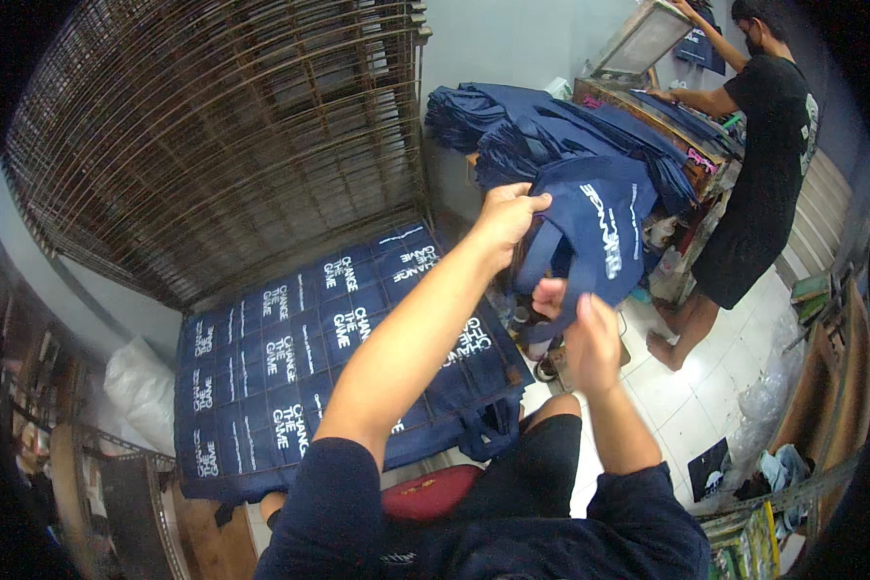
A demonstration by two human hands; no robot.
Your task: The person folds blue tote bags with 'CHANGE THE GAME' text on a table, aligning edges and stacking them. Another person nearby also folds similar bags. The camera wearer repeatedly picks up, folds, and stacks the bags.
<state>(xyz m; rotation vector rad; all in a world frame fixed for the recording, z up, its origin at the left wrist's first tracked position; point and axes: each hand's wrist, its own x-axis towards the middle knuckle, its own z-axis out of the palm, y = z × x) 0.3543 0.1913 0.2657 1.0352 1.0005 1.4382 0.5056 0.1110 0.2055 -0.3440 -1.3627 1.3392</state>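
A navy fabric tote bag [597, 227] with white print hangs in front of me, its printed side tilted. My left hand [508, 220] is closed on the bag's edge, thumb on top and fingers behind. One strap [578, 280] loops down beside my right hand [592, 336]. That hand is blurred, with fingers on both sides of the strap, so whether it grips is unclear. Behind the held bag, a thick heap of navy bags [570, 126] drapes over a support. To the left, rows of printed navy bags [304, 358] lie flat on a wire rack.
Stacked wire racks [222, 126] tilt up at the far left. A person in black [759, 174] stands at the right by a wooden worktable [648, 116], one hand on a raised frame [643, 39]. Wooden boards [826, 387] and clear plastic [759, 406] lie at the right.
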